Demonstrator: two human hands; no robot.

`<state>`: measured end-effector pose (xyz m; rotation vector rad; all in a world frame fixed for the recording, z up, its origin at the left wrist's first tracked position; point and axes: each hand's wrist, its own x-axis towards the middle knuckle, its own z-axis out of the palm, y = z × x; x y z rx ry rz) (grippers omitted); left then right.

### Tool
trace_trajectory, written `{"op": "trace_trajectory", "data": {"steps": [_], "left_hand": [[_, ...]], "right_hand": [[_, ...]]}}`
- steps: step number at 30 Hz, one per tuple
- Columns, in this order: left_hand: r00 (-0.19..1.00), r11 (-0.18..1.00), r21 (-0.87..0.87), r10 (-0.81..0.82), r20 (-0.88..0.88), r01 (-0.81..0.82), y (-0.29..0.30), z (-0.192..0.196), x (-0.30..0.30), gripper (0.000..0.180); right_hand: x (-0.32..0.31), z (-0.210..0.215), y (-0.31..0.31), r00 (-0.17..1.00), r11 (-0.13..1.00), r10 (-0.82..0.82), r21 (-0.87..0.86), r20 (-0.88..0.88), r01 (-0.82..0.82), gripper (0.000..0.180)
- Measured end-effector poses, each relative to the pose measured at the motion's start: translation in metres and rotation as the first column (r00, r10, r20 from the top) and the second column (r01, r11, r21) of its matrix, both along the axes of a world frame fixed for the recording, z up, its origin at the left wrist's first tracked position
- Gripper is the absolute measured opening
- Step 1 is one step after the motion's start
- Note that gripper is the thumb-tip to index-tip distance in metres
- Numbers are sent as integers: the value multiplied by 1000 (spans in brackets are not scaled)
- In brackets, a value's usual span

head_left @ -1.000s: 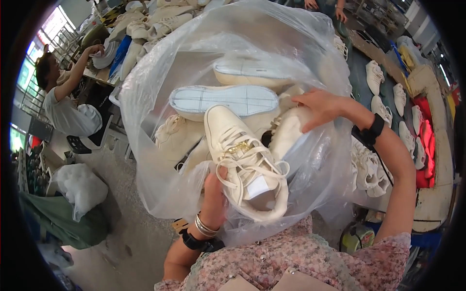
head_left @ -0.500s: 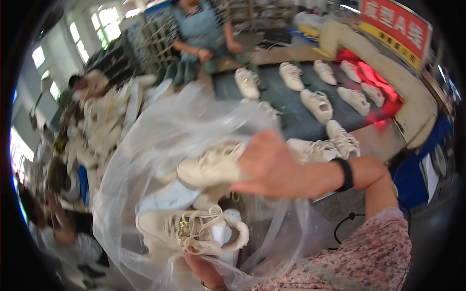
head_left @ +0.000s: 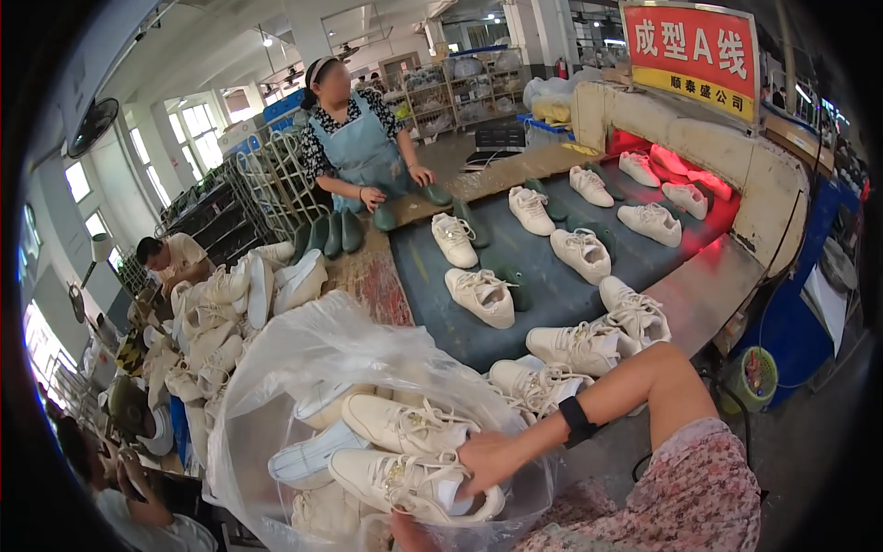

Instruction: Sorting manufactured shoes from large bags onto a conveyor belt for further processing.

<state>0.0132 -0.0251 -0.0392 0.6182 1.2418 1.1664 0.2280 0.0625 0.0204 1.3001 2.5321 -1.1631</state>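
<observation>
A cream lace-up sneaker (head_left: 391, 477) with a gold-coloured lace ornament lies tilted over an open clear plastic bag (head_left: 267, 368). My left hand (head_left: 412, 534) grips it from underneath, mostly hidden by the shoe. My right hand (head_left: 485, 460) is bent down at its opening, beside white stuffing (head_left: 451, 488); the fingertips are partly hidden inside. Just behind, a second cream sneaker (head_left: 400, 421) has its heel against my right hand. A pale blue-white sole (head_left: 313, 455) and more sneakers show inside the bag.
A dark conveyor belt (head_left: 418, 267) carries cream sneakers and green shoe lasts from a red-lit machine opening (head_left: 713, 221). Several sneakers stand along its near edge. A heap of sneakers (head_left: 207, 322) lies left. Across the belt, a co-worker in a blue apron (head_left: 354, 147) touches green lasts.
My right hand has come down and nearer, from above the bag to the front sneaker's opening. The second sneaker now rests lower, behind the front one. My view has tilted up.
</observation>
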Motion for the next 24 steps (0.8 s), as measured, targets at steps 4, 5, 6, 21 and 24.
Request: {"op": "trace_trajectory", "data": {"steps": [4, 5, 6, 21, 24], "left_hand": [[930, 974, 200, -30, -367, 110, -9, 36, 17, 54], [765, 923, 329, 65, -641, 198, -12, 36, 18, 55], [761, 927, 303, 31, -649, 221, -11, 35, 15, 55], [921, 942, 314, -224, 318, 121, 20, 27, 29, 55], [963, 967, 236, -148, 223, 95, 29, 30, 53, 39]], "right_hand": [[18, 27, 6, 917, 891, -318, 254, -243, 376, 33], [27, 50, 8, 882, 877, -366, 206, -296, 433, 31], [35, 71, 5, 882, 849, -337, 297, -330, 436, 29], [369, 69, -63, -67, 23, -641, -106, -764, 994, 33], [499, -24, -109, -106, -392, -763, 326, -637, 860, 37]]}}
